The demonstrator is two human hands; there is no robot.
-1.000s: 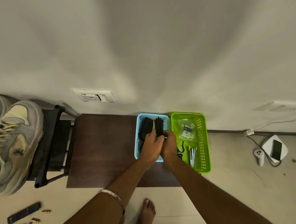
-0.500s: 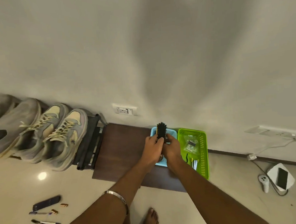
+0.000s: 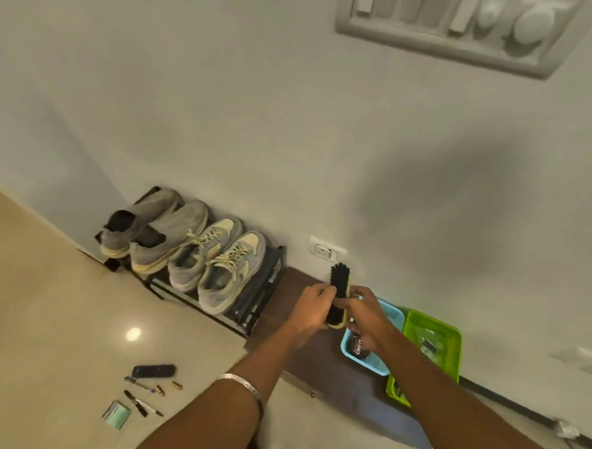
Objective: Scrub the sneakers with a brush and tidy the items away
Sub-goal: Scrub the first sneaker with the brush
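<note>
Both hands meet on the brush (image 3: 339, 292), raised above the dark wooden counter (image 3: 323, 355): the left hand (image 3: 314, 311) has its fingers curled round the bristle side near the lower end, and the right hand (image 3: 366, 318) pinches the pale wooden back from the other side, with what looks like a small dark tin tucked under its palm, though that is hard to make out. The brush stands nearly upright, long axis pointing up toward the wall socket (image 3: 324, 251), black bristles facing left. That is also where the work lies: the lace-up sneakers (image 3: 221, 267) sit on a low black rack (image 3: 257, 302) to the left of the hands and a little farther off, toes toward the wall, heels toward the room. The left hand is the nearer one to them, so the move is probably a short swing leftward. Beyond that pair, two grey slip-ons (image 3: 154, 231) share the rack. Below the right hand a blue basket (image 3: 370, 363) rests on the counter, its contents mostly hidden; touching it, a green basket (image 3: 434, 345) holds small dark items too blurred to name. A remote and pens (image 3: 145, 392) lie loose on the floor.
</note>
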